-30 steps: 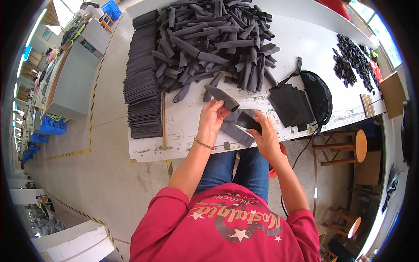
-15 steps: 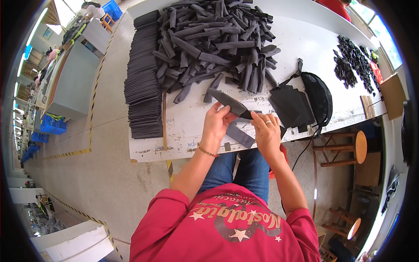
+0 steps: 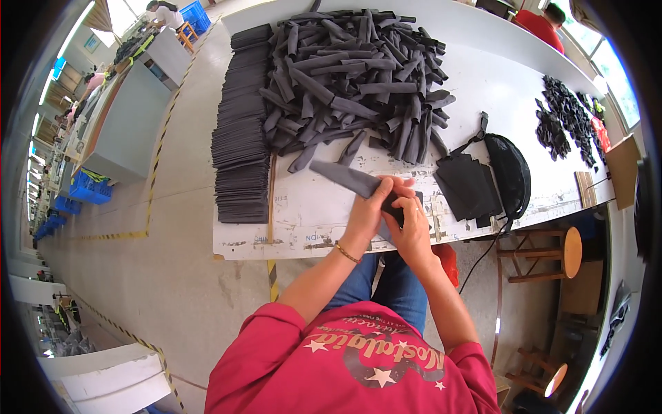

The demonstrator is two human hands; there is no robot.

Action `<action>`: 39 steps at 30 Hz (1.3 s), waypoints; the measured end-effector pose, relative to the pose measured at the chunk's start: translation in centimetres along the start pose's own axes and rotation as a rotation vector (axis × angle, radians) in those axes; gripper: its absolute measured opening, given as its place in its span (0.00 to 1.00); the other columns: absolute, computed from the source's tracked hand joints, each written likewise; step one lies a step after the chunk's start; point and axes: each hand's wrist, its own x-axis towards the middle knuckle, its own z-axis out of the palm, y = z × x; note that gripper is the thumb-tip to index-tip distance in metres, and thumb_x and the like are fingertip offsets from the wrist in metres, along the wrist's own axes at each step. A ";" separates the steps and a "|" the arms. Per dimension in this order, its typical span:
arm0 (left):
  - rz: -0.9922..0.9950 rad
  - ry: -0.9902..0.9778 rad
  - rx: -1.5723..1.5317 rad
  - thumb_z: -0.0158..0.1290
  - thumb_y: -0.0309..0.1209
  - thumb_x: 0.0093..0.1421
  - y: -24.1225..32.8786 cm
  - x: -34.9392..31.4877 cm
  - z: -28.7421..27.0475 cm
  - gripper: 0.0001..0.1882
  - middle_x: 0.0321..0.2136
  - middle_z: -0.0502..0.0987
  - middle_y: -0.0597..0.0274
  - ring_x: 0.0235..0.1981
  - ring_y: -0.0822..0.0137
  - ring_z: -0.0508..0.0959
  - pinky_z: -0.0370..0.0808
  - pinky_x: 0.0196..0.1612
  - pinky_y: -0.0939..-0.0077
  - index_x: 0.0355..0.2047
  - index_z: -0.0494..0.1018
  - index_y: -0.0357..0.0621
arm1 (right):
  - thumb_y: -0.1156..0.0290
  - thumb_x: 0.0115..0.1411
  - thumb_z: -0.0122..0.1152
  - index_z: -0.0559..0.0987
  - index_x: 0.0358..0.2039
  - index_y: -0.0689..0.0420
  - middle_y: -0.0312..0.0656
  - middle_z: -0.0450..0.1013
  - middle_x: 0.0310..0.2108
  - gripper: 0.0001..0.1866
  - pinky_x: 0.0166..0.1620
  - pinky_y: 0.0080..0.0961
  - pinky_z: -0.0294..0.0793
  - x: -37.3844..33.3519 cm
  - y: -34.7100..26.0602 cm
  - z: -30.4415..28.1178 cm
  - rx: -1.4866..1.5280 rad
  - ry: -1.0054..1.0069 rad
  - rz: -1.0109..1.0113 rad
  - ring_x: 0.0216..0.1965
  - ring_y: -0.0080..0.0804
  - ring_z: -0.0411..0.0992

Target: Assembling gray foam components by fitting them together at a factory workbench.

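- Pinching hold on a grey tube (image 3: 345,179): left hand (image 3: 372,207), thumb on top, fingers beneath; far end points up and left, over the table (image 3: 476,76).
- Right hand (image 3: 412,231) just beside it, thumb and bent fingers closed on a black piece (image 3: 394,210) at the tube's near end. Cannot tell whether piece and tube are joined; fingers cover the spot.
- Both hands above the table's near edge, short of a big heap (image 3: 358,86) of loose grey tubes.
- Left of heap, alongside it: tall stack (image 3: 241,138) of flat dark pieces, edges showing.
- Containers: half-round black pouch (image 3: 508,176) on table, right of hands; contents hidden. Black panels (image 3: 469,185) lie just left of it, overlapping.
- Blue crate (image 3: 89,189) on floor, far left, something yellow-green at its top. Second blue crate (image 3: 196,17) beyond, near a seated person; contents too small to tell.
- Far right of table: scatter of small dark pieces (image 3: 569,121), a red item (image 3: 598,131) near it.
- Writing: shirt (image 3: 276,366) carries gold lettering, smaller lines above, pale stars. Blue printed letters along the table's near edge, worn and partial.
- Wooden stool (image 3: 571,252) right of the table's near edge.
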 end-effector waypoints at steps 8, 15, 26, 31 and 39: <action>0.057 0.102 -0.062 0.50 0.34 0.66 2.1 0.9 -0.5 0.14 0.44 0.79 0.47 0.49 0.58 0.77 0.72 0.54 0.65 0.43 0.74 0.34 | 0.78 0.49 0.67 0.68 0.37 0.60 0.51 0.69 0.38 0.18 0.40 0.41 0.70 0.3 1.0 -2.7 -0.165 -0.093 -0.037 0.39 0.51 0.70; -0.090 0.081 -0.120 0.51 0.34 0.65 0.8 -0.1 -0.8 0.15 0.48 0.76 0.45 0.52 0.56 0.75 0.69 0.57 0.62 0.44 0.74 0.35 | 0.77 0.50 0.66 0.68 0.38 0.60 0.49 0.69 0.36 0.18 0.40 0.42 0.70 1.5 -0.1 -1.9 -0.137 -0.145 -0.065 0.38 0.52 0.69; 0.080 0.246 -0.253 0.49 0.37 0.67 0.9 0.3 1.5 0.18 0.42 0.78 0.48 0.49 0.55 0.76 0.71 0.56 0.61 0.48 0.70 0.33 | 0.81 0.52 0.63 0.71 0.34 0.61 0.48 0.70 0.34 0.10 0.34 0.40 0.72 1.1 1.6 -2.0 -0.077 -0.138 -0.112 0.33 0.50 0.72; 0.214 0.204 -0.194 0.46 0.36 0.69 0.5 0.7 0.9 0.18 0.40 0.78 0.50 0.44 0.55 0.79 0.73 0.55 0.60 0.50 0.67 0.34 | 0.81 0.53 0.63 0.72 0.32 0.61 0.47 0.71 0.33 0.08 0.33 0.39 0.71 2.1 0.9 -1.8 -0.015 -0.100 -0.129 0.32 0.50 0.71; 0.195 0.225 -0.211 0.47 0.37 0.68 -0.5 0.1 0.7 0.17 0.40 0.79 0.52 0.45 0.56 0.78 0.73 0.54 0.60 0.49 0.68 0.36 | 0.83 0.49 0.63 0.72 0.31 0.61 0.46 0.70 0.31 0.10 0.36 0.37 0.73 2.0 1.4 -1.4 0.001 -0.136 -0.126 0.35 0.47 0.72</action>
